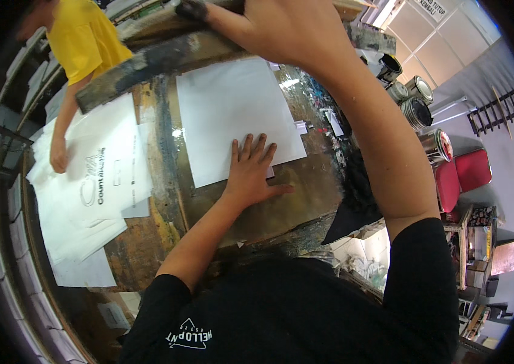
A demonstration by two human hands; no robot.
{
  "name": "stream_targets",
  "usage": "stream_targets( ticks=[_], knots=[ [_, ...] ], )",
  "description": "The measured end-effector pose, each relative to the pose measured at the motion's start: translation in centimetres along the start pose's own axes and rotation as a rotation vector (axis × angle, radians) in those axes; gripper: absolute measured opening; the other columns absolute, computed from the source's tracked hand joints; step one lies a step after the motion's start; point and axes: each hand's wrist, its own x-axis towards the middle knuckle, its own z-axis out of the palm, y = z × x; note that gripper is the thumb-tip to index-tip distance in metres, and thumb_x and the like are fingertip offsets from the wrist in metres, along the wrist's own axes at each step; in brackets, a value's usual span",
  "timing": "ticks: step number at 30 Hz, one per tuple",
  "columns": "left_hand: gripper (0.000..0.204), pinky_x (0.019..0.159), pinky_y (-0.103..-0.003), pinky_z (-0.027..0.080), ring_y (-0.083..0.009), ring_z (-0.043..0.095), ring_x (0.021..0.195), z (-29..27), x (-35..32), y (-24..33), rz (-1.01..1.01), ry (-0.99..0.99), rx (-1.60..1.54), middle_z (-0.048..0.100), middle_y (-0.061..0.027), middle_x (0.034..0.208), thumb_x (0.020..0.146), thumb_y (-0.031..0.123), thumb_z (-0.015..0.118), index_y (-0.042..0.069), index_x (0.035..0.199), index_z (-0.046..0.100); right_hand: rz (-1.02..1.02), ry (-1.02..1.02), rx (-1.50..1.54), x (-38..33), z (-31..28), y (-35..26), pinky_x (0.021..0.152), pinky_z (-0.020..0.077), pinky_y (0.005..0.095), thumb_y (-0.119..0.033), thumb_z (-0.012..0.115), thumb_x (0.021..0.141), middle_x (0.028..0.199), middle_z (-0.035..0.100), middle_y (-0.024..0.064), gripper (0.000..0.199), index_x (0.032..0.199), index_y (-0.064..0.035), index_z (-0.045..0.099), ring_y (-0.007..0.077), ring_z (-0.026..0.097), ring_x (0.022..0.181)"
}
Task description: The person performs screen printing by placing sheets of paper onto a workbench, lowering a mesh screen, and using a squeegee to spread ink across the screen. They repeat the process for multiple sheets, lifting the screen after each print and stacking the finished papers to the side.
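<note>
My left hand [251,173] lies flat with fingers spread on the lower part of a blank white sheet [226,109]; its thumb reaches over the brown board [299,200] beneath. At the top of the view, my right hand [287,27] is at a raised, ink-stained wooden frame [147,64], with its dark-smeared thumb along the frame. Its other fingers run out of sight past the upper edge, but it appears to grip the frame. Small pale tabs [301,127] stand at the sheet's right edge.
To the left, a person in a yellow shirt [84,39] has a hand on printed white bags [105,164]. Paint cans [417,112] line the right side, beyond a dark cloth [354,212]. A red chair [472,170] and shelves [469,242] stand farther right.
</note>
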Motion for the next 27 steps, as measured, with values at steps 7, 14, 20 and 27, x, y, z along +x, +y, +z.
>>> stream_targets(
  ticks=[7,14,20,27],
  knots=[
    [0.122,0.125,-0.078,0.000,-0.0444,0.028,0.158,0.4,1.8,2.5,-0.048,-0.092,0.019,0.038,-0.0191,0.169,0.072,0.098,0.058,0.010,0.157,0.052,-0.030,-0.137,0.171,2.0,-1.9,1.3,0.060,0.0510,0.0399,-0.056,0.038,0.111,0.060,0.059,0.0062,0.074,0.063,-0.0060,0.064,0.0202,0.053,0.054],
    [0.122,0.124,-0.081,0.005,-0.0440,0.031,0.155,0.7,1.3,2.5,-0.009,-0.075,0.006,0.040,-0.0184,0.167,0.068,0.097,0.062,0.012,0.155,0.055,-0.139,0.403,-0.119,-1.0,1.4,0.7,0.059,0.0520,0.0402,-0.054,0.036,0.112,0.057,0.059,0.0076,0.076,0.065,-0.0012,0.065,0.0220,0.058,0.054],
    [0.094,0.117,-0.060,0.040,-0.0353,0.058,0.132,-5.3,1.4,0.3,-0.171,0.393,-0.300,0.059,-0.0182,0.146,0.078,0.051,0.092,0.011,0.154,0.054,-0.009,-0.238,0.165,1.6,-2.7,0.3,0.056,0.0470,0.0387,-0.057,0.034,0.112,0.054,0.049,-0.0006,0.073,0.065,-0.0071,0.060,0.0175,0.046,0.049],
    [0.102,0.099,-0.033,0.056,-0.0240,0.068,0.118,-18.5,-6.7,-5.0,-0.576,0.721,-1.095,0.068,-0.0197,0.133,0.073,0.019,0.101,-0.009,0.154,0.046,-0.140,-0.106,0.004,-8.1,5.6,0.6,0.093,0.0478,0.0611,-0.054,0.067,0.095,0.105,0.075,0.0193,0.052,0.114,-0.0044,0.068,0.0382,0.072,0.104]
  ],
)
